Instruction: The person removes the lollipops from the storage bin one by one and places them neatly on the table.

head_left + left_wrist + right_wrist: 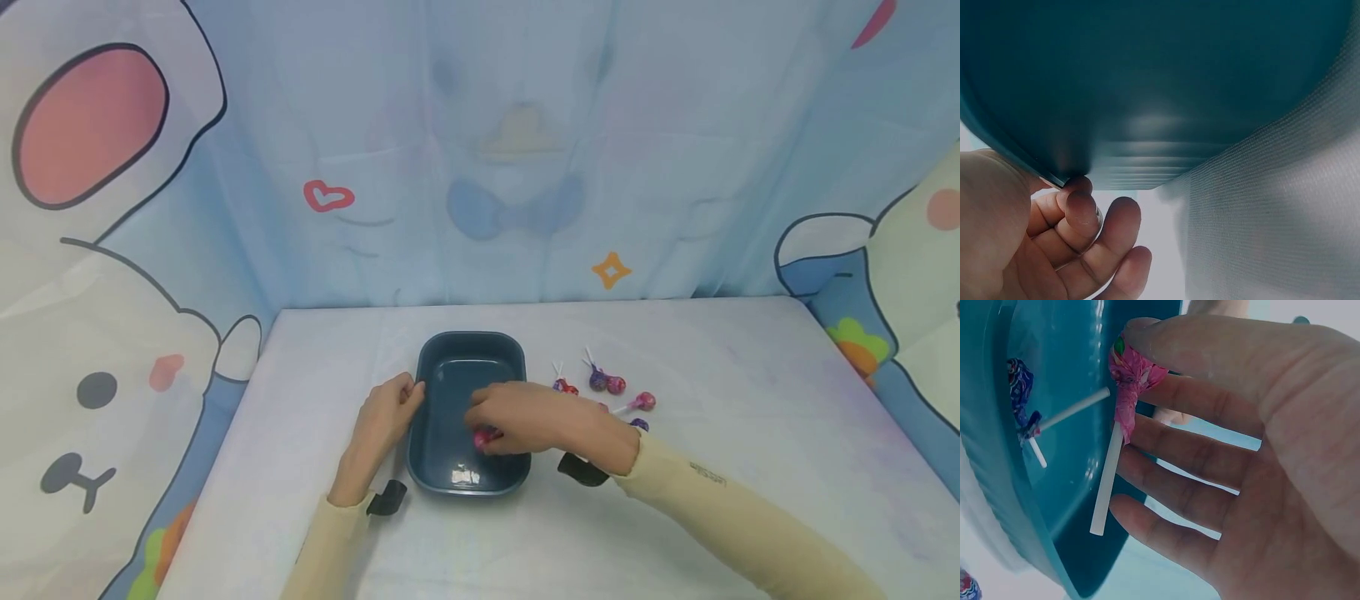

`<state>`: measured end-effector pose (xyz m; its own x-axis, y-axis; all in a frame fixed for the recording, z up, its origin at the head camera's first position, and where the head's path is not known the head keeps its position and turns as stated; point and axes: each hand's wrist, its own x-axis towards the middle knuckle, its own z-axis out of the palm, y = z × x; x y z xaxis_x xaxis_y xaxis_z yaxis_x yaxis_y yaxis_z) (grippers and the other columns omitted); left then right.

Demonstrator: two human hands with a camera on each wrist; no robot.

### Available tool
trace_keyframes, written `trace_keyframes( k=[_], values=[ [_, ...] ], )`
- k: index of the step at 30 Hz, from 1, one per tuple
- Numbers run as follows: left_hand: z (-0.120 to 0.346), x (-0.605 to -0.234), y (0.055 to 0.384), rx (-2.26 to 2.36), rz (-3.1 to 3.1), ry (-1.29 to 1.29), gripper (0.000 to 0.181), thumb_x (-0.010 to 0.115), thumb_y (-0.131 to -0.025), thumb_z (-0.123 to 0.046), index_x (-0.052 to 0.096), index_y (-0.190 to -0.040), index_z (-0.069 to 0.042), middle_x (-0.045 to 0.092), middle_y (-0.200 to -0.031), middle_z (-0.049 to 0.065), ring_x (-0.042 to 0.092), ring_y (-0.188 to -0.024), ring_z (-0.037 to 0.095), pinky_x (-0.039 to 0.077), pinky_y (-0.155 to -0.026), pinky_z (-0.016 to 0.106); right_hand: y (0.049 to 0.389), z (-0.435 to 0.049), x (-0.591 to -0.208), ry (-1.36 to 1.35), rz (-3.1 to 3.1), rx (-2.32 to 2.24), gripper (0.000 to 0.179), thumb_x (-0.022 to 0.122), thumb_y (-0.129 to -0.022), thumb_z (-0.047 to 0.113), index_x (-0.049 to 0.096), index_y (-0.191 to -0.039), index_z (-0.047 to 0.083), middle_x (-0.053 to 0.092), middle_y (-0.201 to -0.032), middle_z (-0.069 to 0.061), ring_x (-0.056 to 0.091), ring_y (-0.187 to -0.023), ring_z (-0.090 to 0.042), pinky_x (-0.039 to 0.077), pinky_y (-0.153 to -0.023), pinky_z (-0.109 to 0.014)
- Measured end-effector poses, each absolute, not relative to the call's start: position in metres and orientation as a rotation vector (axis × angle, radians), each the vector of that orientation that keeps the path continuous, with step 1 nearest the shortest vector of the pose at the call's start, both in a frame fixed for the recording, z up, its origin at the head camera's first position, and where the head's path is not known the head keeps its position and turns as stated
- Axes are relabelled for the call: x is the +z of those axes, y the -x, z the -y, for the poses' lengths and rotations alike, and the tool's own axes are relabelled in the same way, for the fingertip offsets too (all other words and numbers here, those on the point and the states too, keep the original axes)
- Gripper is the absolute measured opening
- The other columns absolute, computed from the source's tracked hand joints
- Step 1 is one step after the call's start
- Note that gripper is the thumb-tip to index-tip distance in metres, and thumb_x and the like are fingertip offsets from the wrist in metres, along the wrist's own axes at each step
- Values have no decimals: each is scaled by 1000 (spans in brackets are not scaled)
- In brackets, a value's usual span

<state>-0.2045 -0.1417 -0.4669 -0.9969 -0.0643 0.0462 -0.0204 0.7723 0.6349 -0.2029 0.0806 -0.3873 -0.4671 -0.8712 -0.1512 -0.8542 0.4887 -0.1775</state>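
Observation:
A dark blue-green rectangular tray [450, 375] lies on the table. At its left rim, my left hand [384, 425] pinches the edge between thumb and fingertips, while the other fingers curl loosely below in the left wrist view. My right hand [532, 415] is over the tray's inside, thumb and index finger pinching a pink-wrapped lollipop [1127, 400] by its candy head. Its white stick points down in the right wrist view. Inside the tray, a purple-blue wrapped lollipop [1020, 390] shows near the wall; the right hand covers this part in the head view.
Several more lollipops lie on the white-covered table [720, 517] right of the tray, among them a purple one [597, 380], a pink one [645, 401] and a red one [566, 387]. A printed cartoon curtain [525, 275] hangs behind the table.

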Motion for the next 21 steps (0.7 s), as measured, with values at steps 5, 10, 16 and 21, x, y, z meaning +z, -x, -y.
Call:
trace_keyframes(
  k=[5, 10, 16, 21],
  values=[
    [141, -467, 204, -1030, 2904, -88, 31, 48, -93, -37, 49, -70, -15, 47, -57, -2, 45, -52, 14, 35, -48, 26, 203, -91, -388, 1466, -2538, -163, 26, 67, -82, 35, 64, -104, 20, 58, -94, 6, 49, -79, -6, 46, -72, -23],
    [140, -468, 203, -1029, 2908, -91, 32, 47, -93, -38, 49, -70, -15, 46, -56, -2, 44, -51, 14, 35, -48, 26, 204, -104, -389, 1438, -2563, -228, 24, 65, -83, 33, 64, -102, 19, 57, -93, 7, 50, -79, -6, 46, -73, -24],
    [140, -467, 203, -1035, 2907, -94, 32, 47, -93, -38, 49, -71, -15, 47, -56, -2, 45, -51, 14, 35, -47, 25, 207, -120, -387, 1322, -2606, -318, 25, 65, -83, 32, 65, -105, 20, 58, -98, 8, 54, -85, -7, 48, -77, -24],
    [140, -467, 203, -1019, 2901, -85, 32, 47, -93, -37, 49, -70, -15, 47, -56, -2, 45, -51, 13, 35, -47, 25, 207, -131, -385, 1271, -2635, -363, 22, 65, -83, 33, 65, -103, 22, 57, -98, 11, 52, -87, -2, 48, -79, -23]
  ],
)
